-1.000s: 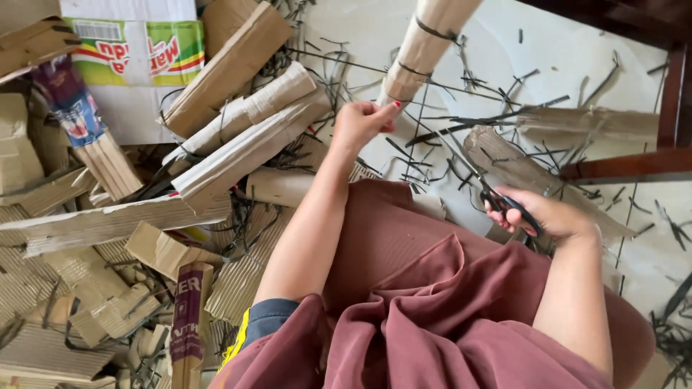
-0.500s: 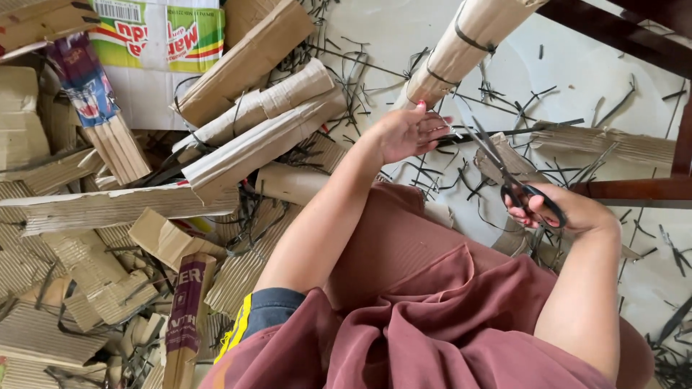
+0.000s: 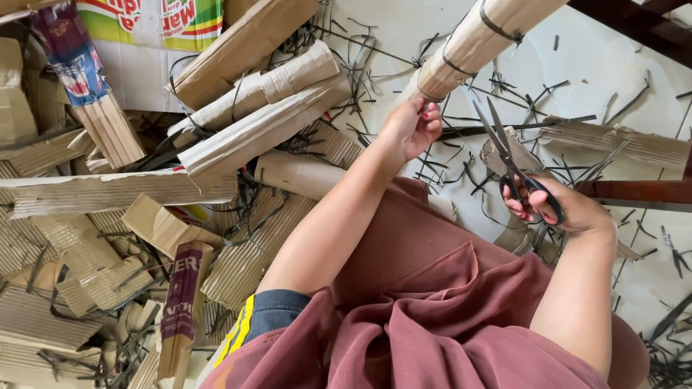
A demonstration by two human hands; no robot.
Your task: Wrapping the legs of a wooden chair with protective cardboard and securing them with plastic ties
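Note:
My left hand point(image 3: 412, 127) grips the near end of a rolled cardboard bundle point(image 3: 481, 39) that is bound with black plastic straps and slants up to the top right. My right hand point(image 3: 553, 208) holds black-handled scissors point(image 3: 513, 167); their blades are parted and point up towards the roll's near end, a short way to the right of my left hand. My lap in maroon cloth fills the bottom middle.
A heap of rolled and torn corrugated cardboard point(image 3: 245, 137) covers the left half. A printed box point(image 3: 158, 21) lies at the top left. Cut black straps point(image 3: 461, 173) litter the pale floor. Dark wooden furniture legs point(image 3: 634, 191) stand at the right.
My left hand went from open fingers to a grip on the roll's end. The scissors rose and swung closer to the roll, blades now parted.

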